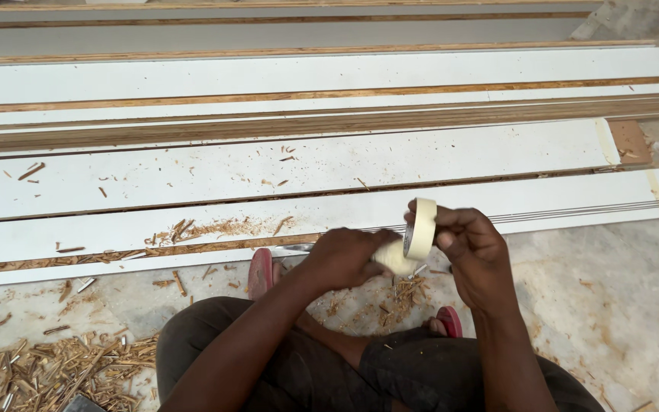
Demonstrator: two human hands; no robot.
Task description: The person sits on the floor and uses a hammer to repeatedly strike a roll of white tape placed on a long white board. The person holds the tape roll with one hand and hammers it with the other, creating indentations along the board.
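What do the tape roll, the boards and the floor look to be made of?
Tape roll: cream, matte, likely paper masking tape; held in the right hand, left hand at its loose end.
Boards: plywood or similar by the layered brown edges, faces coated smooth white, maybe laminate.
Floor: grey, mottled, probably bare concrete, strewn with wood chips.

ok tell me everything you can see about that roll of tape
The roll of tape is a pale cream ring that looks like paper masking tape, with an open hollow core. It stands on edge, tilted slightly, held up above the concrete floor in front of the white boards. The right hand grips it by the rim and core, while the left hand pulls a short pale strip from its lower edge. That strip looks blurred, so its end is unclear.
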